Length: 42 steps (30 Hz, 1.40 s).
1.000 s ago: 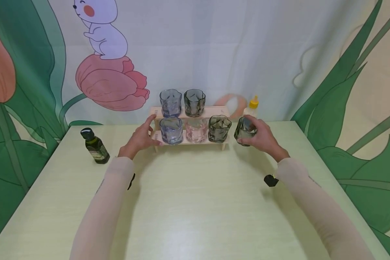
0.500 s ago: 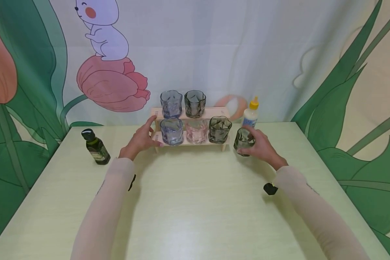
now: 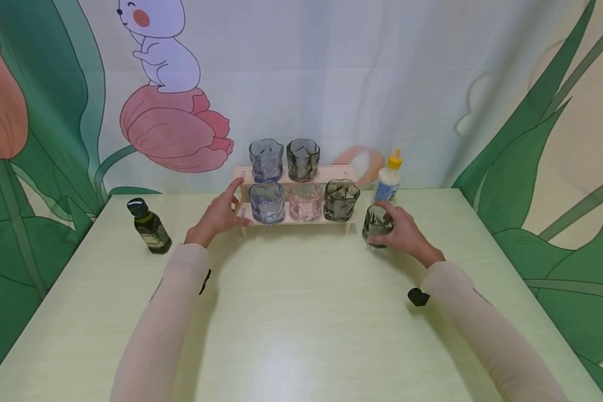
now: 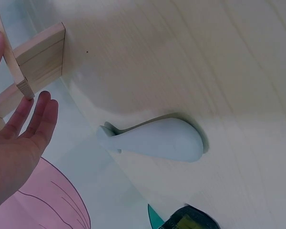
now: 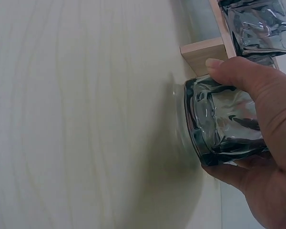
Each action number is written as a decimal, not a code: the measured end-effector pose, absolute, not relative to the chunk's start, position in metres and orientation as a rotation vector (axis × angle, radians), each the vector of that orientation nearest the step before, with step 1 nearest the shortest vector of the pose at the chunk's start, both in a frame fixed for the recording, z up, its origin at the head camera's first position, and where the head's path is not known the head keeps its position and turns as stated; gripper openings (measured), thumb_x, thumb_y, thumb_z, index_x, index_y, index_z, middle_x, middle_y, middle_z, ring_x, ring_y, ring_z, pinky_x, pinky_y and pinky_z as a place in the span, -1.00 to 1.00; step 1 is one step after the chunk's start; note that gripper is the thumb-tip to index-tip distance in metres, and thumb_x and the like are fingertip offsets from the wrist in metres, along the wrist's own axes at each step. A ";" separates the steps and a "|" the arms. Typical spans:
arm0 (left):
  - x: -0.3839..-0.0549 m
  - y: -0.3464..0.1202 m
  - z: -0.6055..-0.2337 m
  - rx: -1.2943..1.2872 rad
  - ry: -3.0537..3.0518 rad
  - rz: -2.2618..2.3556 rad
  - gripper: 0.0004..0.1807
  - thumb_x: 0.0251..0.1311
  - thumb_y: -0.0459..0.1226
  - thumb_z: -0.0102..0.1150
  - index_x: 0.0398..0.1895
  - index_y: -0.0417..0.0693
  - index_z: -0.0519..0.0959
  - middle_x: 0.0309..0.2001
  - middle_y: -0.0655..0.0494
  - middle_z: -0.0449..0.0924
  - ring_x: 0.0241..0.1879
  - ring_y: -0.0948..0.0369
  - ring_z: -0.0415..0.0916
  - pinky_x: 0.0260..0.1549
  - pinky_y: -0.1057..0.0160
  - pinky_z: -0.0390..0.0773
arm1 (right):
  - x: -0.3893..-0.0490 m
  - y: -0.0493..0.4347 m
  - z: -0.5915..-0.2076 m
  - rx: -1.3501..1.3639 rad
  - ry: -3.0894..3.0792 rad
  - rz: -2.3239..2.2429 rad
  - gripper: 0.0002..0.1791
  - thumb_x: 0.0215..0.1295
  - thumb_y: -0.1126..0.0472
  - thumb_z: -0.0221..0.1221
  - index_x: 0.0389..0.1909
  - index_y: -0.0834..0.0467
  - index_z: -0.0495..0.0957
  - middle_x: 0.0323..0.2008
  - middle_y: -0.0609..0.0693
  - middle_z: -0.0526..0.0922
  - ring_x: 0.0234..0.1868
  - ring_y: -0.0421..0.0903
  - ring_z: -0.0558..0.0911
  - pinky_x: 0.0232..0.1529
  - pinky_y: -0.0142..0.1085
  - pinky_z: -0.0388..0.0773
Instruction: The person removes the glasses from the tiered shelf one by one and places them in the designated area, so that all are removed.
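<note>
My right grip [image 3: 404, 228] hides the 3 o'clock side of a dark grey glass [image 3: 374, 224]; I cannot tell whether the base touches the bench [image 3: 301, 312]. The left wrist view crops my left grip [image 3: 216, 216] at 9 o'clock and a dark bottle [image 4: 188, 221] at 5 o'clock. That view shows a pale teardrop-shaped object [image 4: 159, 140]; I cannot locate it in the head view. The head view places the glass at 4 o'clock from the wooden rack [image 3: 335, 174]. Right grip: thumb and fingers pinch the glass. Left grip: spread, touching the rack's 9 o'clock end.
</note>
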<state>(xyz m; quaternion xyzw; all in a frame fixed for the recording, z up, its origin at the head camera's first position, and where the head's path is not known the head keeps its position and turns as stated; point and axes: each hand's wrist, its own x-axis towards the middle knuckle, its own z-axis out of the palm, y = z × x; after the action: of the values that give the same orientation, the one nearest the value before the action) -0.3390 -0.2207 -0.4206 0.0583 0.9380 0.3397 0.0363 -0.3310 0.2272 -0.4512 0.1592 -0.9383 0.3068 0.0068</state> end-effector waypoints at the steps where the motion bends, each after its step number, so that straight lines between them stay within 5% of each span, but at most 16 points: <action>1: -0.339 -0.221 -0.421 0.176 2.879 1.044 0.27 0.00 -0.26 0.54 0.61 0.27 -0.19 0.20 -0.29 0.38 -0.03 -0.14 0.42 0.05 -0.12 0.48 | -0.331 0.227 -0.452 0.498 -2.939 0.955 0.04 0.01 0.08 0.53 0.50 -0.02 0.17 0.04 0.29 0.48 0.06 0.19 0.46 0.03 0.14 0.44; 20: -0.339 -0.220 -0.422 0.174 2.876 1.052 0.25 0.01 -0.26 0.54 0.61 0.29 -0.18 0.17 -0.26 0.39 -0.05 -0.12 0.41 0.01 -0.08 0.48 | -0.326 0.231 -0.456 0.523 -2.934 0.957 0.04 0.02 0.10 0.52 0.49 0.05 0.16 0.00 0.31 0.47 0.03 0.21 0.44 -0.01 0.15 0.43; 31: -0.339 -0.220 -0.420 0.156 2.860 1.062 0.26 0.03 -0.27 0.53 0.61 0.33 -0.21 0.20 -0.26 0.36 -0.03 -0.13 0.41 0.04 -0.11 0.49 | -0.326 0.235 -0.444 0.547 -2.948 1.040 0.17 0.02 -0.01 0.52 0.57 0.03 0.02 0.38 0.35 0.25 0.33 0.32 0.33 0.20 0.27 0.36; 42: -0.339 -0.219 -0.418 0.135 2.849 1.064 0.25 0.04 -0.28 0.51 0.61 0.32 -0.20 0.21 -0.26 0.36 -0.01 -0.13 0.39 0.06 -0.12 0.49 | -0.344 0.228 -0.399 0.611 -2.889 1.005 0.13 0.11 -0.06 0.46 0.59 0.04 -0.01 0.48 0.28 0.16 0.40 0.30 0.28 0.30 0.29 0.25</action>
<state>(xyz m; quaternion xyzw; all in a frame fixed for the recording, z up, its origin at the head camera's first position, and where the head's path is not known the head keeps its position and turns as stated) -0.3386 -0.2191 -0.4181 0.0444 0.9348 0.3492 0.0485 -0.3436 0.2277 -0.3988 0.1958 -0.9261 0.3223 0.0111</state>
